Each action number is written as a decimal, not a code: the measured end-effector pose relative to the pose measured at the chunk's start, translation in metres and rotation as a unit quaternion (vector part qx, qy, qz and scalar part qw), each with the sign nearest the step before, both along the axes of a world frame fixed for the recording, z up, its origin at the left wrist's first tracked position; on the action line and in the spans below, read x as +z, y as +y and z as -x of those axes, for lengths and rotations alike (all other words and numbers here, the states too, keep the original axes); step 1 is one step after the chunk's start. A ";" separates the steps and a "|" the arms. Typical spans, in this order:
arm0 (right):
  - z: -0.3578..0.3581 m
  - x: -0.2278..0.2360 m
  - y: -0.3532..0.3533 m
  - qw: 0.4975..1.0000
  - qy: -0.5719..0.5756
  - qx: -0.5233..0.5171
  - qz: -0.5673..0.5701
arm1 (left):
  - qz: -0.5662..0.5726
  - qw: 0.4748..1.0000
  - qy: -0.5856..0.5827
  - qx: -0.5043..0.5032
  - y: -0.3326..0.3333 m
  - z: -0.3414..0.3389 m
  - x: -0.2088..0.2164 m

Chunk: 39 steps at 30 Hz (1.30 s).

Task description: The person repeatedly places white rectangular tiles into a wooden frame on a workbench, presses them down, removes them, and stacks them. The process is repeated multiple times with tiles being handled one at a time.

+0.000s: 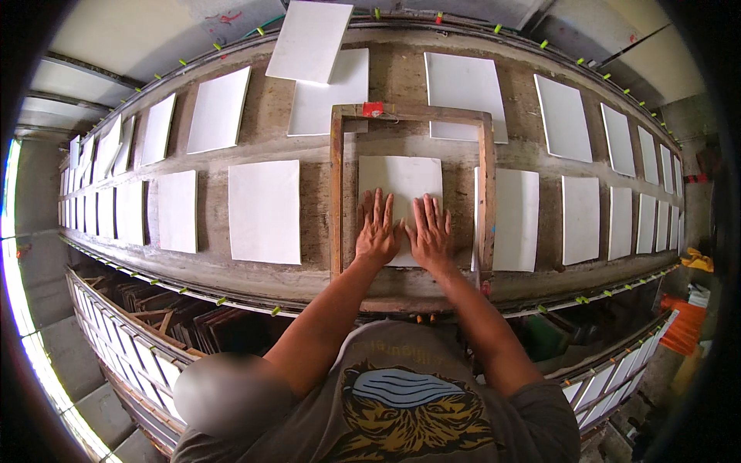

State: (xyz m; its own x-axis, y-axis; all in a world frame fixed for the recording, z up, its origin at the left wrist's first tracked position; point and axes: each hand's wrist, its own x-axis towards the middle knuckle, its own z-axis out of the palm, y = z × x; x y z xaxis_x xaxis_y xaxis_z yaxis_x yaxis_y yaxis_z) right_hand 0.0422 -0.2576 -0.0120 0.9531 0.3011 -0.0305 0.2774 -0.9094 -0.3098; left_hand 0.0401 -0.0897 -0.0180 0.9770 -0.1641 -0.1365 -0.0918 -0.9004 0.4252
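My left hand (pixel 378 233) and my right hand (pixel 429 234) lie flat, side by side, fingers spread and pointing away from me. Both press on a white rectangular panel (pixel 400 173) near the middle of the long table. Around the panel stands a wooden frame (pixel 336 185) with a red patch (pixel 373 109) on its far bar. Whether a mesh is stretched across the frame, I cannot tell. The frame's right side lies over part of another white panel (pixel 515 220), and its far bar crosses two panels behind.
Several white panels stand in two rows along the long, stained table (pixel 316 282). One tilted panel (pixel 310 40) overlaps another at the far side. Yellow-green clips line the rails (pixel 222 302) along both edges. Racks (pixel 127 339) with more panels flank me; orange cloth (pixel 682 324) hangs at right.
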 end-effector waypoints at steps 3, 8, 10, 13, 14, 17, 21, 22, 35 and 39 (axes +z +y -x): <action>-0.051 -0.001 0.003 1.000 -0.005 -0.009 -0.001 | -0.038 0.999 0.031 -0.008 0.001 -0.002 0.004; -0.098 -0.010 0.008 0.999 -0.031 -0.006 -0.026 | -0.021 0.999 0.035 0.002 -0.001 -0.002 0.007; -0.102 -0.009 0.010 1.000 -0.022 -0.010 -0.013 | -0.041 0.999 0.006 0.002 0.000 -0.005 0.004; -0.099 -0.005 0.013 1.000 -0.012 -0.003 0.016 | -0.001 1.000 -0.014 0.021 0.001 -0.005 0.004; -0.094 -0.008 0.012 1.000 -0.017 0.011 0.023 | -0.001 1.000 -0.018 0.025 0.001 -0.005 0.004; -0.089 -0.013 0.015 0.996 -0.013 0.087 0.007 | 0.003 0.999 -0.026 0.030 -0.001 -0.004 0.004; -0.114 -0.007 0.036 0.987 -0.028 0.156 -0.012 | 0.012 0.999 -0.012 0.027 0.001 -0.003 0.001; -0.123 -0.009 0.043 0.985 -0.035 0.168 -0.012 | 0.014 1.000 -0.001 0.027 0.001 -0.003 0.002; -0.055 -0.012 0.029 0.998 -0.026 0.056 -0.004 | 0.063 0.995 -0.033 0.066 0.002 -0.002 -0.004; -0.053 -0.003 -0.004 0.993 0.008 0.114 0.024 | 0.032 0.997 -0.046 0.059 0.001 -0.001 -0.002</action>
State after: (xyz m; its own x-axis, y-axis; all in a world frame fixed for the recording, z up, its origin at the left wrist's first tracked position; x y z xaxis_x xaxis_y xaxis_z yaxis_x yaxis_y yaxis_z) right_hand 0.0954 -0.2616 -0.0148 0.8599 0.5063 -0.0648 0.4726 -0.8377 -0.2736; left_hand 0.0412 -0.0884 -0.0201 0.9979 -0.0525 -0.0377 -0.0282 -0.8787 0.4766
